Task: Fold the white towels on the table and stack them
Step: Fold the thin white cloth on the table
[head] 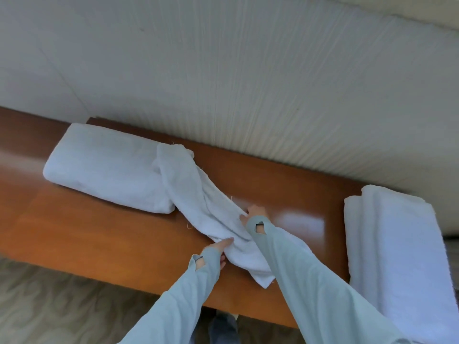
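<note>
Bunched diagonally across the table (99, 234), the loose towel (198, 194) is gripped near its front end by the left hand (218, 247) and right hand (255, 214) (folded towels (106, 167) lie alongside), so spreading flat is judged needed next.

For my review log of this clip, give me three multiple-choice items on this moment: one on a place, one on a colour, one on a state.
1. Where does the folded towel lie?
A. left part of the table
B. on the floor
C. on the person's arm

2. What colour are the sleeves?
A. red
B. light blue
C. black

3. What state is the towel under the hands in?
A. neatly folded
B. bunched and twisted
C. hanging on the wall

Key:
1 A, it rests on the brown table left of the hands.
2 B, both sleeves are light blue.
3 B, the bunched towel lies crumpled between the left hand and right hand.
</note>
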`<act>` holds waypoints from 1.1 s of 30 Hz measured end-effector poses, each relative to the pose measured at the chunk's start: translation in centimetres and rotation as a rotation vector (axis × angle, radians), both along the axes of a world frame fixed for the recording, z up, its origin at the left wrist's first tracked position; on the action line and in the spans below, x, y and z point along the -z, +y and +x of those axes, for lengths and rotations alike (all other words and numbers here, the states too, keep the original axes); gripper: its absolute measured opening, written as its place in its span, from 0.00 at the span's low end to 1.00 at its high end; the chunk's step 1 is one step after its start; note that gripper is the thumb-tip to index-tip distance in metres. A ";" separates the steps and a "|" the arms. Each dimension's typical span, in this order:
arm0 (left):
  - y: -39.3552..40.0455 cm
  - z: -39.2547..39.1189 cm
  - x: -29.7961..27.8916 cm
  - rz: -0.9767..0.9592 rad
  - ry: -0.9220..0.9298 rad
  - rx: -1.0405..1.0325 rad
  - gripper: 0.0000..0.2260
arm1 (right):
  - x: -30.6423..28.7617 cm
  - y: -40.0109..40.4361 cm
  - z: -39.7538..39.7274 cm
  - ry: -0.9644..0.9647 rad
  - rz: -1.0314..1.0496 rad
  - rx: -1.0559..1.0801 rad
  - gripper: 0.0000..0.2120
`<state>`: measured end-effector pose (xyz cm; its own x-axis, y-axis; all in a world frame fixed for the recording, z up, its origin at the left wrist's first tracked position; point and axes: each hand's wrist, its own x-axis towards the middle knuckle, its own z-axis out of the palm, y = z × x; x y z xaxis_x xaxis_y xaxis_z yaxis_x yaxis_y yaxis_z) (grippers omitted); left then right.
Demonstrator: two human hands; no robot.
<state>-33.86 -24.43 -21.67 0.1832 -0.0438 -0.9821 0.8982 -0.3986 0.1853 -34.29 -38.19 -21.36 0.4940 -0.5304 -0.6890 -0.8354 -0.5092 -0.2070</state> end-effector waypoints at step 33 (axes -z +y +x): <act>-4.6 16.3 -24.3 -0.376 -0.816 0.013 0.14 | -29.2 -12.9 -7.5 -0.850 0.108 0.544 0.40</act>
